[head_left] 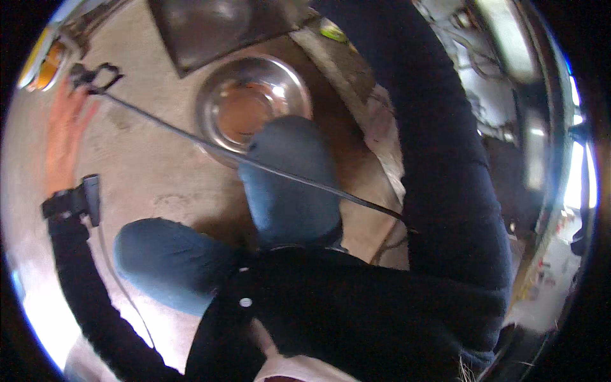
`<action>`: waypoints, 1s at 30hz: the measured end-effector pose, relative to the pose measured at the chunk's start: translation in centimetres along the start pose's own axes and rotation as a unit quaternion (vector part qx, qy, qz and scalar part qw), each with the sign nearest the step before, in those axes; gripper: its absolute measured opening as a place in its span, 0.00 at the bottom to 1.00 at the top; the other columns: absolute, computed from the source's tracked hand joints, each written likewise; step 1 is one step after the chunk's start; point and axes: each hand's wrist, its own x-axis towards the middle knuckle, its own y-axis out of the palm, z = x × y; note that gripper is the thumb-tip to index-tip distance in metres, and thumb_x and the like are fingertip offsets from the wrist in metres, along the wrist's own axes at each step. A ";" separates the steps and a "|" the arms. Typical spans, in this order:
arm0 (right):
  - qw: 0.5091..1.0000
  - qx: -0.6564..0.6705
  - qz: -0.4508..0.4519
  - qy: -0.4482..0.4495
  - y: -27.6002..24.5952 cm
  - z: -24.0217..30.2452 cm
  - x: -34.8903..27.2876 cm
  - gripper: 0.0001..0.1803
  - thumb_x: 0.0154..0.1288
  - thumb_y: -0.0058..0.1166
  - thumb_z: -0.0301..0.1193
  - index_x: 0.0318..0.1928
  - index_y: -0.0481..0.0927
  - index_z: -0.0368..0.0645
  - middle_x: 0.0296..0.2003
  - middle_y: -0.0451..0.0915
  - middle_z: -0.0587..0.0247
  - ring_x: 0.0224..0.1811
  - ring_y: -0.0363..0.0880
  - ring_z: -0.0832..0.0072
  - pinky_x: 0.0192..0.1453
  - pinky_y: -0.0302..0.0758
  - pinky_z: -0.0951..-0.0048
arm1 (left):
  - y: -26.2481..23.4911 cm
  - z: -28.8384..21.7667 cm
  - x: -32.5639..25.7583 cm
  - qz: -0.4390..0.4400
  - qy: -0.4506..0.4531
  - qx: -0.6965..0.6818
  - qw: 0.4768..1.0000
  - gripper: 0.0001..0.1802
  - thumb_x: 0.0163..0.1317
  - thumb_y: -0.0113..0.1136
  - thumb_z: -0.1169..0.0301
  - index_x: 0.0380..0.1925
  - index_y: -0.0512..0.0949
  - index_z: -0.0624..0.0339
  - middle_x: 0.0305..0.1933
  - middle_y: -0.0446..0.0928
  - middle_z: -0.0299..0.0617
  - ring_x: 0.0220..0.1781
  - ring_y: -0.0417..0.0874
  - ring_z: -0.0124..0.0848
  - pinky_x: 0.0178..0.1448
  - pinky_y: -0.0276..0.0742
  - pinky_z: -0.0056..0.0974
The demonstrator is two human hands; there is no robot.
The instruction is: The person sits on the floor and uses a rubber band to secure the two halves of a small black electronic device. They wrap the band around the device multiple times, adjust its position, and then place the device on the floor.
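**Left hand reaching out toward the rod's handle end**

The person is crouching over a concrete floor (159, 165), knees in blue jeans. The left hand (63, 137) is stretching out flat, fingers (67, 102) spread wide and gripping nothing, tips just beside the black looped end of a long thin rod (191, 137). That rod is running diagonally across the floor, passing over the rim of a steel bowl (251, 102) and over one knee (289, 178). A black strap (73, 200) is sitting on the wrist. The right arm is sweeping up out of view, so I cannot tell what those fingers are doing. Judging from here, closing squarely round the loop would give better control than pinching the thin shaft.
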 end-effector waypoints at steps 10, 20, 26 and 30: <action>0.980 -0.153 -0.027 0.122 8.4 -1.4 -0.7 0.12 0.72 0.54 0.32 0.51 0.78 0.39 0.38 0.81 0.68 0.40 0.80 0.80 0.42 0.76 0.80 | -3.3 1.2 0.7 -0.109 -0.028 -0.003 0.994 0.42 0.62 0.66 0.71 0.73 0.54 0.56 0.61 0.74 0.46 0.64 0.75 0.37 0.66 0.74 0.50; 0.954 -0.222 0.179 0.096 17.8 -8.2 -1.0 0.12 0.69 0.58 0.35 0.46 0.83 0.40 0.36 0.83 0.68 0.39 0.80 0.84 0.41 0.76 0.82 | 0.3 0.3 0.0 0.024 0.125 0.058 0.990 0.32 0.66 0.61 0.63 0.67 0.65 0.60 0.63 0.73 0.48 0.64 0.75 0.38 0.65 0.73 0.38; 0.942 -0.070 0.278 0.173 27.3 -13.7 -5.2 0.08 0.65 0.61 0.26 0.43 0.84 0.40 0.37 0.85 0.64 0.40 0.82 0.82 0.45 0.78 0.79 | 0.2 -1.9 1.4 0.140 0.080 -0.121 0.979 0.28 0.65 0.61 0.73 0.65 0.67 0.49 0.43 0.78 0.32 0.36 0.78 0.19 0.41 0.77 0.28; 0.931 0.023 0.324 0.164 32.9 -15.0 -8.3 0.08 0.63 0.61 0.24 0.43 0.84 0.37 0.38 0.86 0.58 0.39 0.85 0.75 0.45 0.81 0.75 | 0.4 -2.4 0.7 0.140 0.120 -0.043 0.982 0.29 0.62 0.65 0.71 0.63 0.69 0.56 0.50 0.79 0.39 0.47 0.81 0.29 0.52 0.79 0.37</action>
